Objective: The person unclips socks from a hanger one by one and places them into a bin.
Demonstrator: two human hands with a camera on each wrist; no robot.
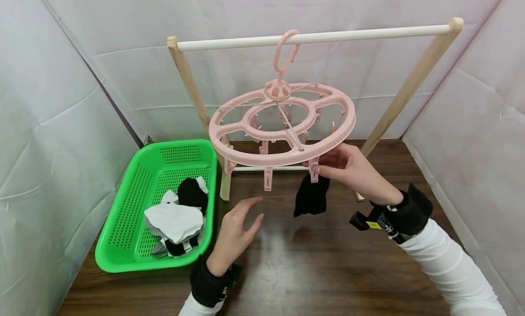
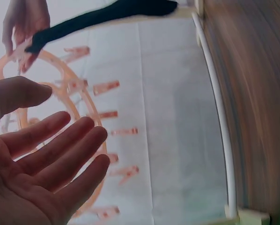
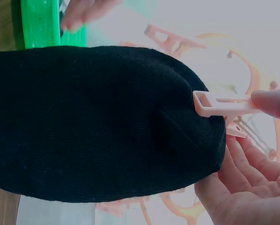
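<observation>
A black sock (image 1: 311,198) hangs from a pink clip (image 1: 313,171) at the front right of the round pink drying hanger (image 1: 262,159). My right hand (image 1: 358,172) pinches that clip, thumb on its near side and the other fingers behind. Up close in the right wrist view, the clip (image 3: 217,104) bites the rounded end of the sock (image 3: 93,124). Left of the sock and lower, my left hand (image 1: 234,234) is held in the air. Its fingers are spread and slightly bent in the left wrist view, with nothing in the palm (image 2: 32,183).
The hanger hooks over the white bar (image 1: 352,35) of a wooden-legged rack. Several unused clips dangle from its ring. On the left of the dark wooden table (image 1: 287,279), a green basket (image 1: 123,256) holds a pile of white, grey and black clothing (image 1: 176,220).
</observation>
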